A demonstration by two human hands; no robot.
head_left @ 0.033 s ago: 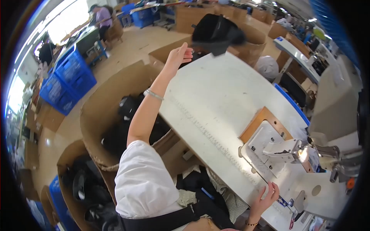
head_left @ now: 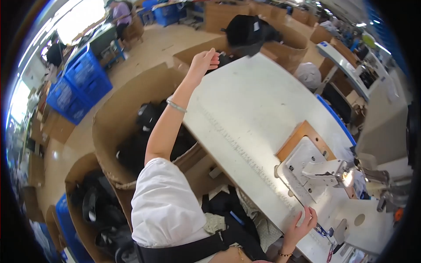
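Observation:
My left hand (head_left: 203, 65) is stretched out beyond the far left edge of the white table (head_left: 245, 114). Its fingers are loosely bent, and nothing shows in them. Just past it, a blurred black fabric item (head_left: 249, 33) with a small white patch hangs over a cardboard box (head_left: 289, 55), apart from my fingers. My right hand (head_left: 300, 225) rests at the table's near edge with fingers spread, holding nothing visible. Beside it are the sewing machine's white base plate (head_left: 298, 168) and small blue-handled snips (head_left: 322, 230).
A large cardboard box (head_left: 109, 118) of black items stands left of the table, with another box (head_left: 72, 188) nearer me. Black cloth (head_left: 239, 221) lies on my lap. Blue crates (head_left: 79, 83) and a seated person (head_left: 122, 17) are farther off at left.
The black item has turned and shifted a little to the right, away from my left hand; its white patch now shows. Both hands keep nearly the same pose while the whole view shifts slightly.

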